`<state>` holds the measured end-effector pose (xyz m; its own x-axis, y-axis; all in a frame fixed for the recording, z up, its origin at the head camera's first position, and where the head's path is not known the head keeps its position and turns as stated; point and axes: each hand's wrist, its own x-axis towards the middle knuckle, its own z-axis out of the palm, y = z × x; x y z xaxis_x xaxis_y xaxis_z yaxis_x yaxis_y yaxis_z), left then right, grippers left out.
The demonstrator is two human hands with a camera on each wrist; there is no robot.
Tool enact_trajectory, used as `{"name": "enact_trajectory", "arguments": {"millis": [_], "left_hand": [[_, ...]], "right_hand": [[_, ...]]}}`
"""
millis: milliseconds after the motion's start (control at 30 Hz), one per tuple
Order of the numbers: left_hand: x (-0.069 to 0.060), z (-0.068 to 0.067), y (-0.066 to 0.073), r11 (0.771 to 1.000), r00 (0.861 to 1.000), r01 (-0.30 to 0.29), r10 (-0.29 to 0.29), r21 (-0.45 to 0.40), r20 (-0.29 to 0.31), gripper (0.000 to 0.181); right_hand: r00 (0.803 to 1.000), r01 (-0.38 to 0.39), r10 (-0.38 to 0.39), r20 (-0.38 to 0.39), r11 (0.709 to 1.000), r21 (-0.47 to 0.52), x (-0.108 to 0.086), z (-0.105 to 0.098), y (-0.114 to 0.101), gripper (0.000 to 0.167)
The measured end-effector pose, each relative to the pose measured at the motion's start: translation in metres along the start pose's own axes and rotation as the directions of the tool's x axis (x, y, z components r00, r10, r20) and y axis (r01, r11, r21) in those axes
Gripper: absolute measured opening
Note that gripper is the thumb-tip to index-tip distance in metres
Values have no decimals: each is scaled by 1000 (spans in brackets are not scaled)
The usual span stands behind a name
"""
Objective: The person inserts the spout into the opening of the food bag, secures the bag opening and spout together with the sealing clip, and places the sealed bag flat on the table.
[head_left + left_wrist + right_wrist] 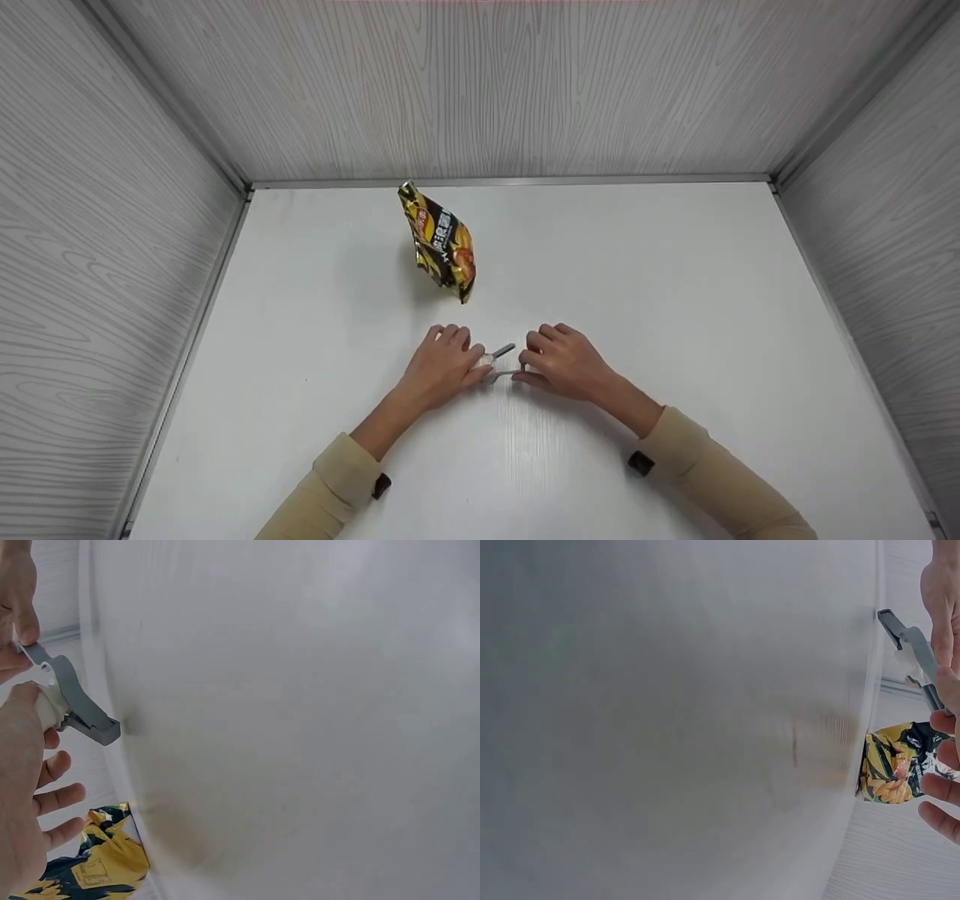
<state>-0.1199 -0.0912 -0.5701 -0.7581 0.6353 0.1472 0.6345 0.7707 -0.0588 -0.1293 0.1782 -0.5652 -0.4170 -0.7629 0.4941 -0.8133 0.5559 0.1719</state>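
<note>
A grey-and-white hinged bag clip [72,688] is held between the two hands above the near-central part of the white tabletop [675,277], with the far wall panel [487,90] taken as twelve o'clock. The clip's white body [47,709] is pinched between the thumb and index finger of the left hand [446,367]; the other three fingers are seen spread apart in the left wrist view. The end of one grey arm is pinched by the thumb and index finger of the right hand [566,364], the remaining fingers being fanned loosely in the right wrist view. The two grey arms are held apart: one is pointed at about two o'clock, the other at about three, toward the right fingertips. Whether any catch is engaged cannot be told.

A black-and-yellow foil potato-chip bag [445,244] is seen at eleven o'clock from the clip, touched by neither hand. Its long axis is run from eleven to five o'clock, so that its lower tip is directed roughly back at the clip; this alignment is judged the relation that matters most for any move between them. The left fingers are placed nearer to that tip, with the right hand set farther off, toward four o'clock.
</note>
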Motion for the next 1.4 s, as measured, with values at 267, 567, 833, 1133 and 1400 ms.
{"name": "enact_trajectory", "arguments": {"millis": [267,567,833,1133,1400], "left_hand": [[4,-3,2,1000,1000,-1,0,-29,-12,42],[0,-6,-1,1000,999,-1,0,-13,-51,39],[-8,-8,-6,1000,1000,12,-11,16,-15,40],[-15,-11,-13,999,999,31,-31,26,-13,39],[-24,-16,-18,998,998,63,-63,9,9,38]], "right_hand": [[1000,10,-10,-12,1000,-1,-1,2,0,34],[1000,21,-21,7,1000,-14,-1,3,1,35],[998,16,-13,64,999,-44,-5,3,5,37],[986,-14,22,163,999,-50,-9,0,7,34],[987,-9,19,162,998,-58,-11,2,9,34]]}}
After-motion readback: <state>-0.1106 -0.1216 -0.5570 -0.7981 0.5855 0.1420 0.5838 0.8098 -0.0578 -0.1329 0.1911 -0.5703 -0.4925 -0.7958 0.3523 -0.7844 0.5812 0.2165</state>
